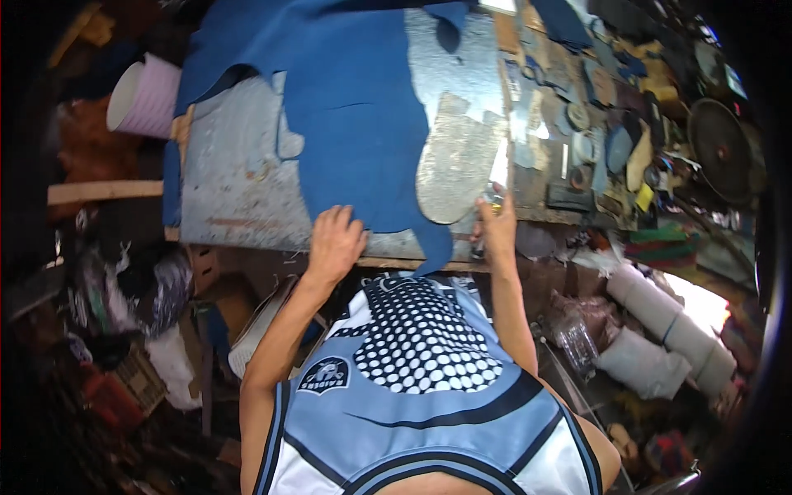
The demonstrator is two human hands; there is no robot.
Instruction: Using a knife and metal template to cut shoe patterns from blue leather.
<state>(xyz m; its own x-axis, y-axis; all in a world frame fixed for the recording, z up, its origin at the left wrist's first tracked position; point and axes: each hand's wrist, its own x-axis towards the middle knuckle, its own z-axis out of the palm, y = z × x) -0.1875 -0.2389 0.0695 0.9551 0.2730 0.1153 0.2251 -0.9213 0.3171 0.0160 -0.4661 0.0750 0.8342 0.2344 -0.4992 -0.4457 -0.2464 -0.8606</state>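
A large blue sheet of leather-like material [355, 148] lies across the metal-topped work table [227, 177], with cut-out curves along its edges. Its narrow tail hangs over the near edge of the table. My left hand [337, 241] rests with bent fingertips on the sheet's near edge, holding nothing. To the right of the sheet lies a worn, silvery sole-shaped pattern [458, 165]. Beside the pattern's near right edge, my right hand [497, 227] is closed around a small shiny object with a yellowish part, mostly hidden by the fingers.
Soles, tape rolls and scraps crowd the bench [536, 194] on the right, with a round dark dish [719, 151] beyond. A pale pink bin [147, 95] stands left of the table. Rolled white material [672, 322] and plastic bags lie low at the right.
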